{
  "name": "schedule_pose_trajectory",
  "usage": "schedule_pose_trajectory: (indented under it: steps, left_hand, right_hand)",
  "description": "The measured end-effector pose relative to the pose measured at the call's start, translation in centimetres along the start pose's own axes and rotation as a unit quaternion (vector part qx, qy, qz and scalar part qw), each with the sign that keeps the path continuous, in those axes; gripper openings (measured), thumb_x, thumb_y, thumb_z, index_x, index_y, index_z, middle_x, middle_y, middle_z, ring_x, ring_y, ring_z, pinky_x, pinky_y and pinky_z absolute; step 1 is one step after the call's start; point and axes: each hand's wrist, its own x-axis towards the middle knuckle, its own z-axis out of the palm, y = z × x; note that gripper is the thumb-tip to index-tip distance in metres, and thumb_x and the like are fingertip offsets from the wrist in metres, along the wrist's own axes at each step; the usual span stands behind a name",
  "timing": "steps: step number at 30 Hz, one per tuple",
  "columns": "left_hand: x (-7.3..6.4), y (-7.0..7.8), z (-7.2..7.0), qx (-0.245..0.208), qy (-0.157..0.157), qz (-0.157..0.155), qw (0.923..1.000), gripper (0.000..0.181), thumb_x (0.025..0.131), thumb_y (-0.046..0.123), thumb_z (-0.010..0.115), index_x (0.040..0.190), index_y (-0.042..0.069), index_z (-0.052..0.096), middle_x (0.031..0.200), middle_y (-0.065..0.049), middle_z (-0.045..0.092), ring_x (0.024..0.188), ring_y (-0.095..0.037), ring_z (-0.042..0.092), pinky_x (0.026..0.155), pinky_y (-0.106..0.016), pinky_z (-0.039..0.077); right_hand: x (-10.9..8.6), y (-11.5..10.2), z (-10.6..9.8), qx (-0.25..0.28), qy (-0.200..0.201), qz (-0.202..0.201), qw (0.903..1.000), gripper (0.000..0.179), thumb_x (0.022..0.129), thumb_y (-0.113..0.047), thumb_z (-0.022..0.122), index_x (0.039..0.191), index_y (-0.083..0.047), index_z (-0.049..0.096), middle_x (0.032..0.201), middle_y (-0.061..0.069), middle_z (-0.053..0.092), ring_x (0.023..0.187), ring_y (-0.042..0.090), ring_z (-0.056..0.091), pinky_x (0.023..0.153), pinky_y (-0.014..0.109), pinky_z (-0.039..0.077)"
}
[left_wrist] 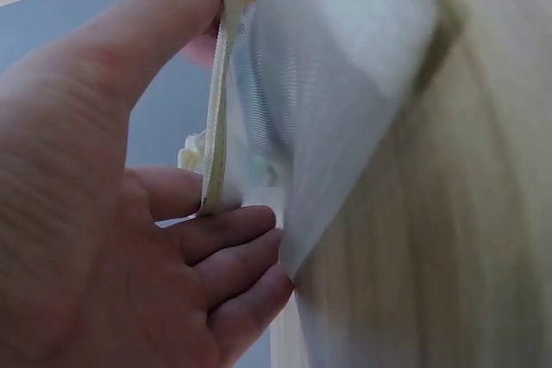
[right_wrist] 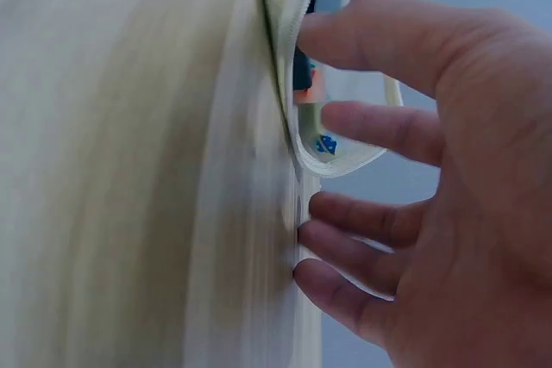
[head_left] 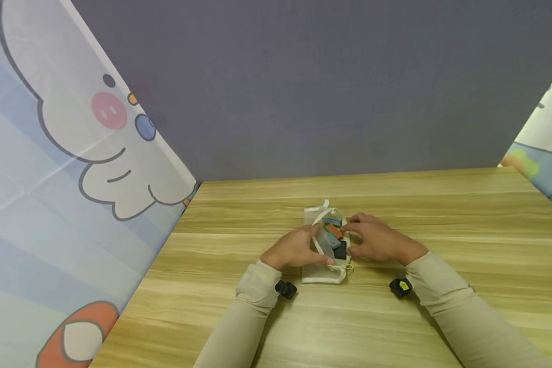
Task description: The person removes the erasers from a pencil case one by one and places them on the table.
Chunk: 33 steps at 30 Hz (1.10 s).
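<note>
My pouch point(head_left: 315, 274) is sheer white mesh edged in cream, its drawstring point(head_left: 347, 267) a pale yellowish cream. In it I see a blue piece point(head_left: 333, 221), an orange piece point(head_left: 335, 231), a grey piece point(head_left: 334, 241) and a near-black piece point(head_left: 340, 250). My sleeves point(head_left: 233, 327) are plain beige; my right wrist camera point(head_left: 397, 290) is black with a bright yellow mark. The desk point(head_left: 363, 317) before me has yellow-tan wood grain streaked with brown. The panel point(head_left: 326, 92) is dark grey, while the cloth point(head_left: 14, 255) is pale blue and white, printed with a dark-outlined cartoon point(head_left: 69, 92) with a pink snout point(head_left: 109, 111).

Bag point(head_left: 319, 272) on table point(head_left: 345, 327), blocks point(head_left: 335, 231) apparently inside.
</note>
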Motion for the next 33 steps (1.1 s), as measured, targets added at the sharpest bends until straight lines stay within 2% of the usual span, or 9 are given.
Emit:
schedule_pose_trajectory:
  steps: [5,13,21,26,33]
  left_hand:
    - [0.0,-0.2,0.3,0.007,0.006,0.011,0.9999,0.108,0.079,0.067,0.073,0.160,0.012,0.027,0.154,-0.007,0.043,0.133,-0.018,0.048,0.102,-0.034,0.044]
    - [0.2,-0.1,0.9,0.035,0.028,0.007,0.9990,0.108,0.078,0.071,0.071,0.159,0.011,0.030,0.155,-0.007,0.041,0.132,-0.020,0.050,0.101,-0.035,0.046]
    - [0.2,0.6,1.3,0.036,0.037,0.002,0.9987,0.107,0.081,0.068,0.069,0.161,0.015,0.022,0.158,-0.003,0.036,0.132,-0.022,0.050,0.101,-0.038,0.046]
    - [0.2,0.9,1.4,0.041,0.035,-0.007,0.9985,0.107,0.083,0.068,0.068,0.162,0.014,0.019,0.160,-0.004,0.033,0.135,-0.024,0.048,0.102,-0.039,0.045]
    - [0.2,1.3,1.3,0.036,0.030,-0.027,0.9985,0.102,0.086,0.070,0.062,0.160,0.012,0.025,0.155,-0.009,0.040,0.134,-0.025,0.049,0.101,-0.041,0.046]
  right_hand:
    - [0.2,-0.2,0.0,0.043,-0.005,0.006,0.9990,0.051,0.092,-0.031,0.072,0.136,-0.007,0.061,0.139,0.024,0.047,0.121,0.043,0.053,0.094,0.059,0.046]
    - [0.2,-0.3,0.3,0.063,-0.006,0.013,0.9979,0.056,0.093,-0.040,0.071,0.138,-0.010,0.060,0.143,0.026,0.042,0.125,0.045,0.049,0.095,0.061,0.043]
    - [0.0,-0.3,0.6,0.070,0.004,-0.017,0.9974,0.053,0.095,-0.040,0.069,0.141,-0.015,0.061,0.145,0.029,0.040,0.129,0.049,0.043,0.094,0.065,0.042]
    - [-0.1,-0.5,0.6,0.070,-0.003,-0.012,0.9975,0.052,0.095,-0.037,0.069,0.142,-0.017,0.060,0.149,0.031,0.036,0.134,0.052,0.037,0.097,0.067,0.039]
    - [-0.1,-0.6,0.5,0.051,-0.014,-0.004,0.9986,0.054,0.097,-0.037,0.065,0.147,-0.017,0.055,0.151,0.033,0.033,0.137,0.053,0.032,0.099,0.070,0.034]
